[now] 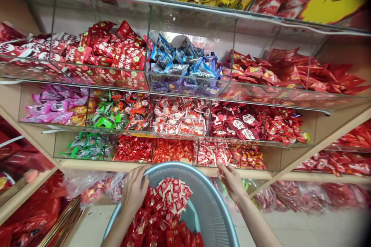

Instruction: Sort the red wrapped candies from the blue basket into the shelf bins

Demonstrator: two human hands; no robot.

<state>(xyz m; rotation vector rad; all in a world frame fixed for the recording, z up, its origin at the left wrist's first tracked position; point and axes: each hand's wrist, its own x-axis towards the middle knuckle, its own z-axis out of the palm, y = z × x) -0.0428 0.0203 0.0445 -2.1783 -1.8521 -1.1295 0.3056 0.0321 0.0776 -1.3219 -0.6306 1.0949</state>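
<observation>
A blue-grey plastic basket (216,216) holds dark red wrapped sweets (156,224) and a heap of small red-and-white packets (174,195). My left hand (133,187) lies over the basket's left rim, its fingers bent at the edge. Right of the basket, my right hand (230,179) is raised at the front of the bottom shelf, close below a compartment of red-and-white packets (211,152). Its thumb and fingers are near each other; whether something small is between them cannot be made out.
Glass-fronted shelves (179,135) of wrapped sweets rise in tiers ahead. Bags of sweets (97,191) lie below on the left, and more bags (313,197) on the right. Red packaging (34,200) fills the lower left. Wooden dividers (313,144) slant on both sides.
</observation>
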